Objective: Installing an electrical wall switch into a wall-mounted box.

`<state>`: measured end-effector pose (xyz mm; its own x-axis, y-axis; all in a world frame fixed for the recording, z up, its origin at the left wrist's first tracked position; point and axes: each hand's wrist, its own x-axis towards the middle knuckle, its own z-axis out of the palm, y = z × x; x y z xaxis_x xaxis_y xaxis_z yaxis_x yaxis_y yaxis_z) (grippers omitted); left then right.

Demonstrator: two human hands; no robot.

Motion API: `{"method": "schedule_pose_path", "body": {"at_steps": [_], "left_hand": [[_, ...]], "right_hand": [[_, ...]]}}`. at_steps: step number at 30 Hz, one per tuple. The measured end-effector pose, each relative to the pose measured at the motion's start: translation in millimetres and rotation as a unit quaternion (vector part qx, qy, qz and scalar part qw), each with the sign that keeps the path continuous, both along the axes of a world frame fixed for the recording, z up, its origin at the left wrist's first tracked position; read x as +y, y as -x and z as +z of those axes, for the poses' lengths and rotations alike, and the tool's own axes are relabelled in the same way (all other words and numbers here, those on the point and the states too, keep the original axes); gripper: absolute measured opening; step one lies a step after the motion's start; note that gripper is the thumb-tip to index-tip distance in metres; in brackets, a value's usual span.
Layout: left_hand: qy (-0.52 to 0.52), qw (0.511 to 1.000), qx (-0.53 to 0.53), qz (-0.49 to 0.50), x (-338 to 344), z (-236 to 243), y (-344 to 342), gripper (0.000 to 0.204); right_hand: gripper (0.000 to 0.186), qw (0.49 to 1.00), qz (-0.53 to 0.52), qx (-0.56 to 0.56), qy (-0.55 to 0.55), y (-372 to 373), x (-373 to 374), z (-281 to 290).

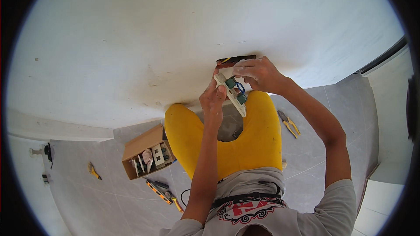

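Observation:
My left hand (213, 99) is closed around a long white socket plate (222, 88), tilted in front of the wall. Its back faces up and carries green modules (230, 82) joined by a looped blue wire (240, 88). My right hand (255, 72) has its fingers pinched together just above the upper green module; what they grip is hidden, though something dark shows below the fingertips. Right behind both hands, a rectangular wall box (236, 59) opens in the white wall, with a yellow wire inside.
Between wall and floor are my yellow-trousered knees (262, 122). A cardboard box (144, 148) of plates and modules lies on the left. Yellow-handled pliers (289, 124) rest on the right, a brush (94, 171) at far left, and more tools (162, 192) near the box on grey tiles.

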<state>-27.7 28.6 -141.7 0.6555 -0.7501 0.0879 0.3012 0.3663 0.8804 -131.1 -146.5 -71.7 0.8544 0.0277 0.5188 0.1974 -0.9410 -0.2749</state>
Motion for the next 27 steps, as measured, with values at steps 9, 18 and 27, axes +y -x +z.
{"method": "schedule_pose_path", "body": {"at_steps": [9, 18, 27], "left_hand": [[0.052, 0.990, -0.129, -0.008, 3, 2, -7, 0.074], [0.071, 0.993, -0.099, 0.000, 1, -5, -2, 0.076], [0.016, 0.997, -0.070, -0.010, 3, 6, -2, 0.083]], "right_hand": [[0.030, 0.998, -0.017, 0.050, -0.030, 5, 6, 4], [0.025, 0.994, -0.036, 0.098, -0.016, -5, 1, 10], [0.020, 0.995, -0.062, 0.079, -0.012, -7, 9, 1]]}}
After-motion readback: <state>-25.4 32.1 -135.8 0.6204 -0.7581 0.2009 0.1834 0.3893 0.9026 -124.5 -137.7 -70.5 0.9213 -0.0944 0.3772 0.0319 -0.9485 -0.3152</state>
